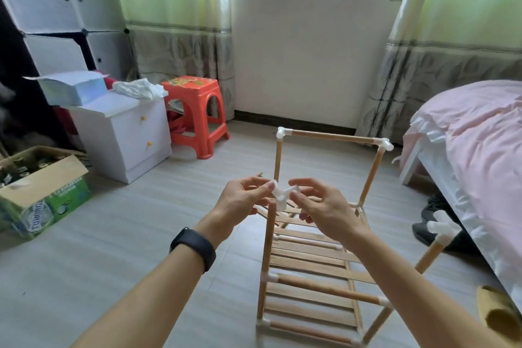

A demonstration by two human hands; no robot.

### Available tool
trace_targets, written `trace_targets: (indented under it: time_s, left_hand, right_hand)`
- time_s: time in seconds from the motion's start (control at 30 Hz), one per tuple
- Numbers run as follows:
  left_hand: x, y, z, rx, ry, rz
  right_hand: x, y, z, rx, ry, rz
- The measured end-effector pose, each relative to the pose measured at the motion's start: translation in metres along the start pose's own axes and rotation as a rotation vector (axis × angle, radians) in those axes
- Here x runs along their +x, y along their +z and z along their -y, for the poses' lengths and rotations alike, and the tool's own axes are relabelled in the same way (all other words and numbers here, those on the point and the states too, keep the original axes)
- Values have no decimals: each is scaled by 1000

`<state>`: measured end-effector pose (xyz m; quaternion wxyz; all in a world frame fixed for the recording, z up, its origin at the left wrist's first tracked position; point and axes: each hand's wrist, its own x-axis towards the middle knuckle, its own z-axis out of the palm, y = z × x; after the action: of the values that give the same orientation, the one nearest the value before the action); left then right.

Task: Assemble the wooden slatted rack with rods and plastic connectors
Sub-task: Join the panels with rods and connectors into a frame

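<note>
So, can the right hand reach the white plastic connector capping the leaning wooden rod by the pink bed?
Probably yes: nothing stands between right hand and that capping connector, though it pinches a second connector.

floor [113, 277] | grey | bears: rack [308, 260], red stool [195, 99], white cabinet [121, 135], cardboard box [42, 186], slipper [500, 316]

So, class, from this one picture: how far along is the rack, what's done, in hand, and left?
Done: slatted shelves sit in the frame, the far top rod joins two uprights, and the near right upright carries its corner piece. In hand: the left hand and right hand pinch a white connector just above the bare near left upright. Left: seat it, then probably fit the missing top rods.
</note>
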<state>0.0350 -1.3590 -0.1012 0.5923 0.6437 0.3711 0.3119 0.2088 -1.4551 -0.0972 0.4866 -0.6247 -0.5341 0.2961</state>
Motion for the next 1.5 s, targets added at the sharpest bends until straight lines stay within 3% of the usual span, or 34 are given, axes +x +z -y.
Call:
trace_targets:
  time_s: [0.33,0.8,1.17,1.5]
  left_hand:
    - [15,8,10,-202,-53,-72]
    - [18,1,23,-309,-114,-6]
    - [12,2,27,-96,-45,63]
    - [21,25,25,5,-71,-2]
  right_hand:
    - [8,13,-6,214,67,-78]
    - [15,19,-19,198,-21,-81]
    - [11,18,-29,111,1,-46]
    - [9,21,-32,76,-18,-66]
